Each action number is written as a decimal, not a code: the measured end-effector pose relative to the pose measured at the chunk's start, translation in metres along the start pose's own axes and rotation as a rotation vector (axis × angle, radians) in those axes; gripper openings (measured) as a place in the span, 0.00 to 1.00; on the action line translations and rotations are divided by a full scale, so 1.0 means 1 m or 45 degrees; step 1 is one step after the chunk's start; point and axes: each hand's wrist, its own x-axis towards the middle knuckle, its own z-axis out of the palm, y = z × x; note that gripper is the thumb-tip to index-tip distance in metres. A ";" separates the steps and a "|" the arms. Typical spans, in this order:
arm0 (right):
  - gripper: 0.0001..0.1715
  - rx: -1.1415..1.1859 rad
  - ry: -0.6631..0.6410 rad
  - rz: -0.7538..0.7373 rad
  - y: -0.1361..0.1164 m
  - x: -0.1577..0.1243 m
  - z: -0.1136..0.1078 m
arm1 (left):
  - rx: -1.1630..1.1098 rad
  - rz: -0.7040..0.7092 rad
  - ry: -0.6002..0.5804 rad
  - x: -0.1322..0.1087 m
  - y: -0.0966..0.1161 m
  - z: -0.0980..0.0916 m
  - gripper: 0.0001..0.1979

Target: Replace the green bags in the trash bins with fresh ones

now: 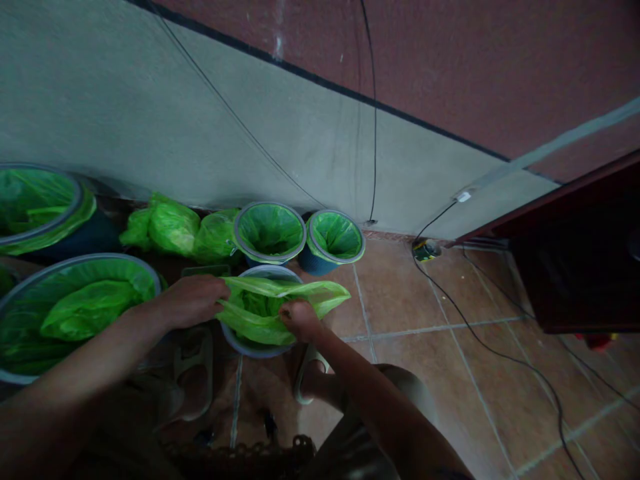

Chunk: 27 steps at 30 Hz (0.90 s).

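Note:
A green plastic bag (320, 293) is stretched across the top of a round bin (267, 350) with a grey rim, between my feet. My left hand (197, 300) grips the bag's edge at the bin's left side, fingers closed. On the front edge of the bag, toward the right, my right hand (300, 319) is shut in a fist, bunching the plastic. The bag's mouth is partly spread, and one corner sticks out past the rim on the right. Most of the bin's wall is hidden beneath the bag.
Behind stand two small lined bins, one on the left (270, 259) and one on the right (333, 257). Two larger lined bins are at the left, near (145, 263) and far (77, 200). Filled green bags (175, 225) lie by the wall. A black cable (480, 343) crosses the tiles.

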 end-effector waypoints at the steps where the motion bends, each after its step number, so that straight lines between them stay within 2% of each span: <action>1: 0.13 0.065 0.064 0.025 0.000 0.002 0.000 | 0.009 -0.017 -0.014 -0.001 -0.001 0.000 0.08; 4: 0.11 0.310 0.199 0.091 0.003 0.008 0.001 | 0.042 -0.063 -0.061 -0.003 -0.002 -0.003 0.07; 8: 0.10 0.661 0.287 0.090 0.006 0.018 0.010 | 0.113 -0.080 -0.137 -0.005 -0.004 -0.004 0.09; 11: 0.07 0.860 0.312 0.090 0.007 0.023 0.015 | 0.146 -0.096 -0.155 -0.005 -0.006 -0.004 0.10; 14: 0.02 0.904 0.290 0.124 0.008 0.024 0.016 | 0.137 -0.086 -0.137 -0.004 -0.007 -0.002 0.11; 18: 0.03 0.652 0.315 0.216 0.004 0.019 0.009 | 0.118 -0.074 -0.112 -0.004 -0.009 0.001 0.11; 23: 0.22 0.039 0.263 0.310 -0.010 0.009 -0.004 | 0.056 -0.042 -0.057 -0.003 -0.007 0.003 0.10; 27: 0.26 -0.098 0.193 0.307 -0.019 0.013 -0.007 | 0.001 0.013 -0.059 -0.003 0.000 -0.001 0.09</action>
